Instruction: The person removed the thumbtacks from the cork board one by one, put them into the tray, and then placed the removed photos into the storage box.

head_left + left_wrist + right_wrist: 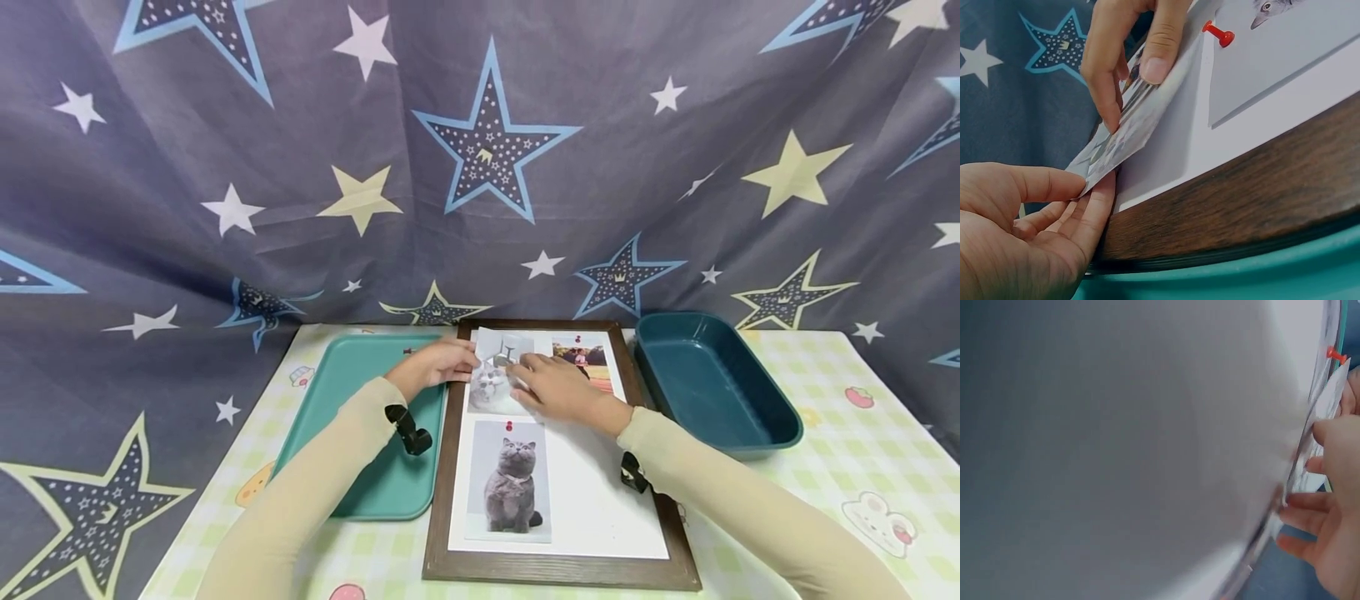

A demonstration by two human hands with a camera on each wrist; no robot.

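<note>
Three photos [513, 487], one framed board [600, 500]; left fingers [1054, 185] pinch upper-left photo [489, 396], right fingers [1101, 87] touch it, grip unclear.

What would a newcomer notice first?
The star-patterned cloth fills the background. Below, the left hand pinches a pale cat photo while the right hand touches it, above a pinned grey cat photo on the framed board. A green tray sits left, a teal dish right.

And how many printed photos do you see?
3 at the brown-framed white board: grey-cat photo lower left, pale-cat photo upper left, colourful photo upper right. Others may be hidden.
</note>
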